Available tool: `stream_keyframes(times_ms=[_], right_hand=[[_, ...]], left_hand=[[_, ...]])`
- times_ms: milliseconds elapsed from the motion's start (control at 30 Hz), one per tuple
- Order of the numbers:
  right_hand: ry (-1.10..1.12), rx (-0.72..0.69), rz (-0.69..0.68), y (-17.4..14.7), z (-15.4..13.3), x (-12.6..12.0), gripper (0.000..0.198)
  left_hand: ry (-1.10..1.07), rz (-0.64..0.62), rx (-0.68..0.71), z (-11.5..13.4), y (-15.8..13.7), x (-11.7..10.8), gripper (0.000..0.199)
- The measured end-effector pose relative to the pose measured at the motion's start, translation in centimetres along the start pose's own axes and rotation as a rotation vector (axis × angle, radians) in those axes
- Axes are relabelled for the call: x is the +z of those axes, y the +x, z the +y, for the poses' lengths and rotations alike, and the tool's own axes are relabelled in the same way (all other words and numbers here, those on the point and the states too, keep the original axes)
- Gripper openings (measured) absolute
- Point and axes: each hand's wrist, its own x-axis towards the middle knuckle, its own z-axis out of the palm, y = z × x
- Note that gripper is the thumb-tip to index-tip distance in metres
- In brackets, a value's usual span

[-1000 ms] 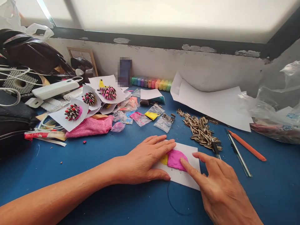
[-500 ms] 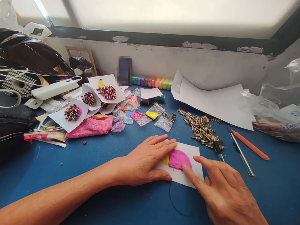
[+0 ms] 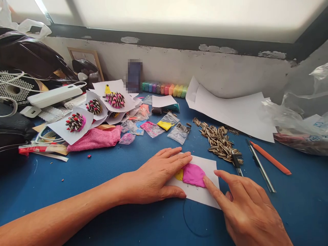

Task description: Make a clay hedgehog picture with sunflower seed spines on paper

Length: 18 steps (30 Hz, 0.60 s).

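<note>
- Blue bench (image 3: 107, 215) filling most of your feed, right? Talk me through it, biggest stuff first.

- Yep. Next size down is the loose white paper (image 3: 228, 111) curled up by the wall. Then the hands. Left hand (image 3: 162, 176) lies flat, fingers lightly together, thumb out to the side, not gripping anything.

- And the right hand (image 3: 243, 205)?

- One finger poked out, another lifted apart from it, nothing pinched. The rest are tucked under, so I can't tell how they sit.

- What are they on?

- A small white sheet (image 3: 207, 165), left hand over its left part. Just past the far right corner there's a heap of striped seeds (image 3: 219, 141). The pink clay (image 3: 193, 175) is on the sheet between the hands, flattened into a dome, with my pointing fingertip at its right edge. A yellow clay bit (image 3: 180, 175) butts against its left side, partly hidden by the left hand. Smallest are the pen marks (image 3: 197, 188) along the bottom edge.

- So which step is this?

- Edge smoothing, I'd say. The dome looks pretty much spread.

- And the next move?

- To me it calls for a light touch along that right rim, sheet pinned, without smearing pink over the pen marks. Push too hard and I reckon it thins out.
</note>
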Motion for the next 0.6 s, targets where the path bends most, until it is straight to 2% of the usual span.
stream_keyframes(times_ms=[100,267,467,600], right_hand=[[0.031,0.025,0.025,-0.04,-0.12,0.24,0.054],[0.050,-0.016,0.028,-0.13,-0.27,0.19,0.050],[0.016,0.031,-0.001,0.23,-0.36,0.03,0.052],[0.007,0.071,0.040,0.47,-0.58,0.05,0.054]], left_hand=[[0.011,-0.003,-0.004,0.01,0.01,0.04,0.086],[0.004,0.016,0.017,0.04,-0.06,0.09,0.084],[0.002,0.017,0.021,0.02,-0.09,0.08,0.083],[0.005,0.020,0.021,-0.05,-0.07,0.04,0.084]])
